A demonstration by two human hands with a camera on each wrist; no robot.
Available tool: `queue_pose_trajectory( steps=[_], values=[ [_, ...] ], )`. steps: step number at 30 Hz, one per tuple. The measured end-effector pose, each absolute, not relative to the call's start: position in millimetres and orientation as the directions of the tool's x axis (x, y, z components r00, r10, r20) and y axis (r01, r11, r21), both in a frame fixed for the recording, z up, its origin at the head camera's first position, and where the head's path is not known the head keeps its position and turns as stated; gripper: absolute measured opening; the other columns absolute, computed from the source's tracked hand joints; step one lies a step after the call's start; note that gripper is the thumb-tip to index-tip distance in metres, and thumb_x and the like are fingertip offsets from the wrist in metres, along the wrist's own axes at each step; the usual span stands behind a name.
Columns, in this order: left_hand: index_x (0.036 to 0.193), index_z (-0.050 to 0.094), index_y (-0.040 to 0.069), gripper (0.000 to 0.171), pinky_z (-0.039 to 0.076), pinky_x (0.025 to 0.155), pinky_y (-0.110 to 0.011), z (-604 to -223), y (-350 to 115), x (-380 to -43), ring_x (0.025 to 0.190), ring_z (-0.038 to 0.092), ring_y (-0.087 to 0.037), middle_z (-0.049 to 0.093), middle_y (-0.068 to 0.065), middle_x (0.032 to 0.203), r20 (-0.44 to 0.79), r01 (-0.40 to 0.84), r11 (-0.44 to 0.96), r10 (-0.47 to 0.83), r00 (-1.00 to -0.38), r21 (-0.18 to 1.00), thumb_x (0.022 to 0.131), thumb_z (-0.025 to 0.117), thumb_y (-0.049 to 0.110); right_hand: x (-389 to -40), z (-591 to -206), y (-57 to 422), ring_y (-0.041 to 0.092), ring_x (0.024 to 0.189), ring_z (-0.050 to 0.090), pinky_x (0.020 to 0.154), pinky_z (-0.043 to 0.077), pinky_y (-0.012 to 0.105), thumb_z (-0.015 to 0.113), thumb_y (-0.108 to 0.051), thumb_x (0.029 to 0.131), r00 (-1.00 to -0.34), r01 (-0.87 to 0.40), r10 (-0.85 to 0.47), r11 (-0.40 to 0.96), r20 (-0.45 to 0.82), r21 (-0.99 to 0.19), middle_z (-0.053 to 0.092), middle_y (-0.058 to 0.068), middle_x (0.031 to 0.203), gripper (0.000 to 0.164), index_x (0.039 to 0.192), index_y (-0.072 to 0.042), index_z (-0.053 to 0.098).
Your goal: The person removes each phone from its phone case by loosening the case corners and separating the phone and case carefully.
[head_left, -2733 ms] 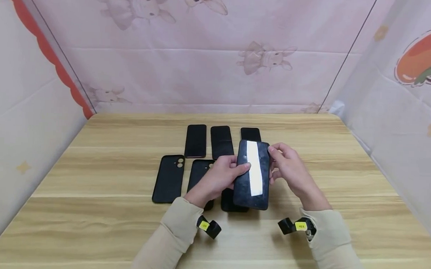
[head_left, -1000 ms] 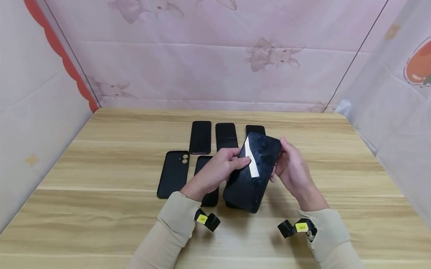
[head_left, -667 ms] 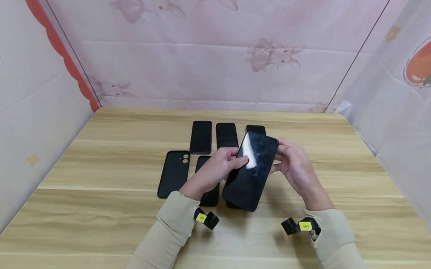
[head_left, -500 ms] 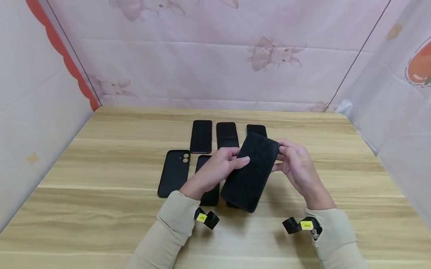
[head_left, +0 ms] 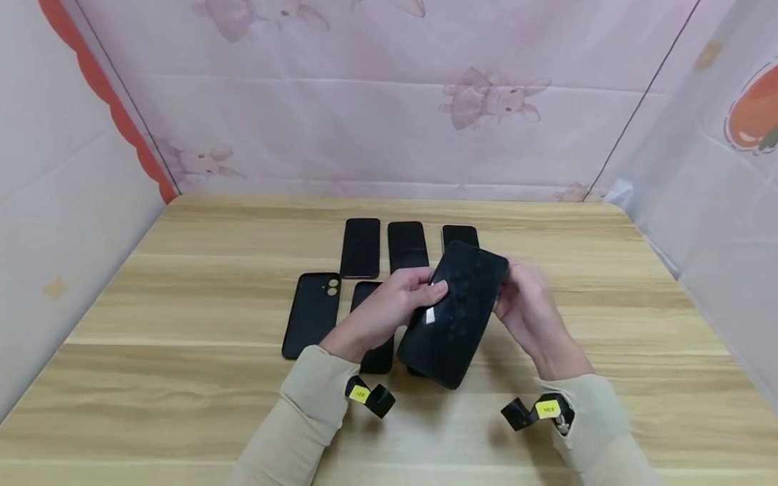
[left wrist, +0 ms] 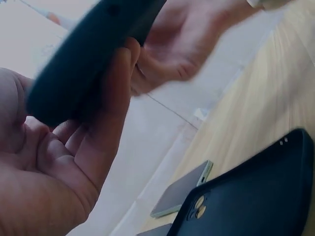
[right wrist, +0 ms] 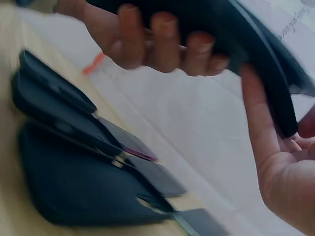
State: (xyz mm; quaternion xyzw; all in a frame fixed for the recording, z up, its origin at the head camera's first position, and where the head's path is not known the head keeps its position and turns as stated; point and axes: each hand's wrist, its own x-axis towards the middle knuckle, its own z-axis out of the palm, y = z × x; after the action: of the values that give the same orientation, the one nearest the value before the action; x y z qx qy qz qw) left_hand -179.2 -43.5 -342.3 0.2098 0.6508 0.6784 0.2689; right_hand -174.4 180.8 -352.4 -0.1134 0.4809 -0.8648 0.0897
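A black phone (head_left: 460, 313) in a dark case is held tilted over the table, its glossy screen facing up. My left hand (head_left: 393, 304) grips its left side, thumb on the screen and fingers curled beneath. At the upper right corner, my right hand (head_left: 534, 316) pinches the edge; in the right wrist view its index finger (right wrist: 256, 108) lies against the back of the case and its thumb is partly out of frame. A thin gap shows there between the case edge and the screen side. Part of the right hand is hidden behind the phone in the head view.
Three dark phones lie in a back row: left (head_left: 361, 248), middle (head_left: 408, 244) and right (head_left: 460, 235), partly covered. In front are black phone cases with camera holes: one at left (head_left: 311, 315), one under my left arm (head_left: 378, 355), another mostly hidden (right wrist: 93, 177).
The held phone has turned clockwise from nearly upright. My right fingers have shifted about its upper right corner, most recently turning inward behind it. My left grip stays put; the phones and cases on the table lie unchanged.
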Motion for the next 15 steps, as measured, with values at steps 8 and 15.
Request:
queue_pose_trajectory(
  steps=[8, 15],
  values=[
    [0.122, 0.058, 0.004, 0.033, 0.06, 0.08, -0.034, -345, -42, -182, 0.084, 0.071, -0.014, 0.071, -0.008, 0.1, -0.176, -0.193, 0.015, 0.484, -0.857, 0.981, 0.106, 0.047, 0.03, -179, -360, 170, 0.013, 0.081, 0.069, 0.073, 0.059, 0.027, 0.028, -0.024, 0.109, -0.938, 0.22, -0.344, -0.496, -0.042, -0.84, 0.07, 0.001, 0.093, 0.036, 0.108, -0.014, 0.062],
    [0.112, 0.06, 0.006, 0.031, 0.058, 0.069, -0.029, -348, -46, -188, 0.075, 0.066, -0.014, 0.07, -0.007, 0.088, -0.143, -0.132, 0.059, 0.242, -0.96, 0.989, 0.102, 0.054, 0.035, -170, -360, 159, 0.015, 0.079, 0.07, 0.065, 0.06, 0.033, 0.038, -0.032, 0.108, -0.874, 0.203, -0.482, -0.236, -0.067, -0.95, 0.07, 0.001, 0.097, 0.03, 0.117, -0.008, 0.054]
  ],
)
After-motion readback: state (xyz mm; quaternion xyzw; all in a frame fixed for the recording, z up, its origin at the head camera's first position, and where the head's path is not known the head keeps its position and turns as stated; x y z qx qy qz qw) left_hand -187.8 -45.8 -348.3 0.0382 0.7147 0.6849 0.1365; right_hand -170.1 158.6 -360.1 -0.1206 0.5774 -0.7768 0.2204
